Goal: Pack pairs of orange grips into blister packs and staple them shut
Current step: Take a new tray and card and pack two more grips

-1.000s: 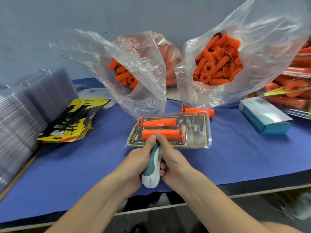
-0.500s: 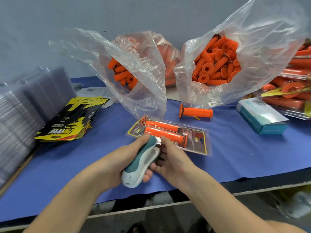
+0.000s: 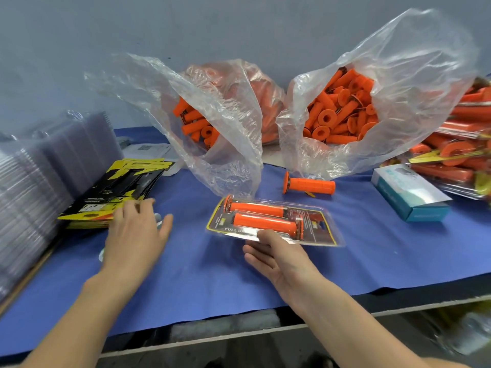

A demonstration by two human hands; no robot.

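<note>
**A:** Where is the blister pack?

**B:** The blister pack (image 3: 313, 229) lies mid-bench on the blue mat (image 3: 212, 277), with two orange grips (image 3: 264, 221) side by side inside it. The right hand (image 3: 279, 257) pinches its near edge at six o'clock, thumb on top and fingers beneath.

**A:** And the left hand?

**B:** The left hand (image 3: 135, 235) is well apart at nine o'clock from the pack. It is spread flat over the mat, fingertips at the stack of yellow-and-black cards (image 3: 117, 187). Something pale shows under the palm, but I cannot tell what.

**A:** What else?

**B:** A loose grip (image 3: 309, 185) lies at one o'clock from the pack. Behind it, two plastic bags of grips (image 3: 342, 115) stand at eleven and one. A teal box (image 3: 409, 197) sits at three, and stacked clear shells (image 3: 39, 176) are far out at nine.
</note>
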